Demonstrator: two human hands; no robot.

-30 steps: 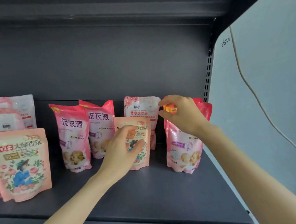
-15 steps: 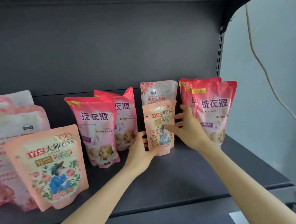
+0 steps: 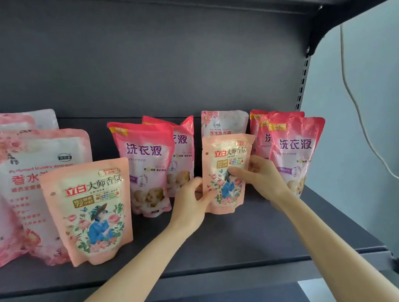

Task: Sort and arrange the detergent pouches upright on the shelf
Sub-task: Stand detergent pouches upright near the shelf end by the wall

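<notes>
A small peach pouch (image 3: 225, 153) with a floral figure stands upright mid-shelf. My left hand (image 3: 188, 200) grips its lower left edge, thumb on the front. My right hand (image 3: 259, 176) holds its right side, thumb across the front. Behind it stands a white-pink pouch (image 3: 225, 122). Two red-pink pouches (image 3: 146, 161) stand to its left, and a group of red-pink pouches (image 3: 298, 146) to its right. A second peach pouch (image 3: 92, 210) stands at the front left.
Large pale pink pouches (image 3: 25, 172) crowd the far left. The dark shelf board (image 3: 227, 245) has bare room in front of the pouches. A slotted upright (image 3: 303, 85) and a white cable (image 3: 361, 123) on the wall lie at the right.
My right hand let go of the top of the right red-pink pouch and came onto the small peach pouch's right side. My left hand slid to its left edge. The camera has moved closer.
</notes>
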